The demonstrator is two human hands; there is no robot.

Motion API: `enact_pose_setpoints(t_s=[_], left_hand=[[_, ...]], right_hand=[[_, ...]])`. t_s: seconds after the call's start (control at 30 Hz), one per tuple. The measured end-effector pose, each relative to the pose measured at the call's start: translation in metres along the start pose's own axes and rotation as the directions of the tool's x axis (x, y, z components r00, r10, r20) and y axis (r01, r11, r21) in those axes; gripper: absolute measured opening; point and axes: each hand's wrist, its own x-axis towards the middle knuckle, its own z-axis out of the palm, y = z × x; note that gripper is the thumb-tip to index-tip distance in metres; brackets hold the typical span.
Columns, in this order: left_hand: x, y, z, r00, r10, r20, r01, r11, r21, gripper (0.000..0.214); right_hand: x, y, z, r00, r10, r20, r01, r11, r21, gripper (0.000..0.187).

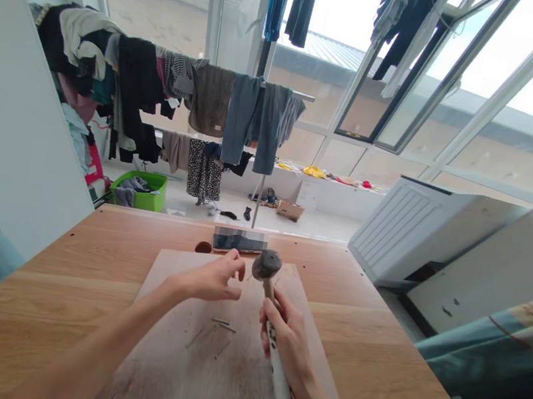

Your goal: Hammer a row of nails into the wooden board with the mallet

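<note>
Hammer [275,357], handle gripped in right hand [290,324], head above the board [158,371] near the half-open, seemingly empty left hand [214,277]; loose nails [221,322] lying on board; a stray swing could bruise fingers, its jolt scattering nails.

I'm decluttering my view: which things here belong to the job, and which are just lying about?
Likely the job:
hammer, in the right hand
loose nails
board beneath them

Likely just about:
green basket
hanging clothes
cardboard box
</note>
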Motion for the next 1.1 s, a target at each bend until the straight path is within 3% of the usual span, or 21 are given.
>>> enact_pose_setpoints(t_s=[0.07,0.13,0.27,0.4,0.5,0.67,0.87,1.1], left_hand=[[-0.01,0.011,-0.01,0.986,-0.007,0.167,-0.015,0.992,0.129,0.019],[-0.017,0.023,-0.011,0.969,-0.015,0.246,-0.047,0.969,0.243,0.013],[-0.021,0.037,-0.002,0.963,0.025,0.27,-0.111,0.945,0.307,0.013],[-0.016,0.03,-0.005,0.964,0.005,0.266,-0.078,0.961,0.265,0.012],[-0.01,0.014,-0.012,0.985,-0.005,0.175,-0.012,0.995,0.095,0.009],[0.001,-0.017,-0.005,0.991,-0.051,-0.122,0.011,0.951,-0.308,0.017],[0.005,-0.034,0.018,0.94,-0.037,-0.339,-0.063,0.958,-0.279,0.011],[0.005,-0.04,0.026,0.948,-0.018,-0.317,-0.07,0.962,-0.266,0.012]], right_hand=[[-0.001,-0.003,-0.001,1.0,0.003,-0.014,-0.003,1.0,0.007,0.036],[-0.002,-0.004,-0.002,1.0,0.006,-0.023,-0.005,1.0,0.011,0.035],[-0.002,-0.003,-0.002,0.999,0.012,-0.031,-0.012,1.0,0.009,0.035],[0.0,-0.001,-0.003,0.999,0.033,-0.019,-0.032,0.999,0.008,0.043],[0.002,-0.003,-0.006,0.997,0.075,0.023,-0.075,0.997,-0.008,0.047],[0.011,-0.011,-0.013,0.996,0.084,0.043,-0.081,0.995,-0.056,0.043],[0.034,-0.021,-0.004,0.996,0.039,0.076,-0.037,0.999,-0.035,0.04],[0.031,-0.012,0.009,1.0,-0.003,0.013,0.003,1.0,0.012,0.038]])
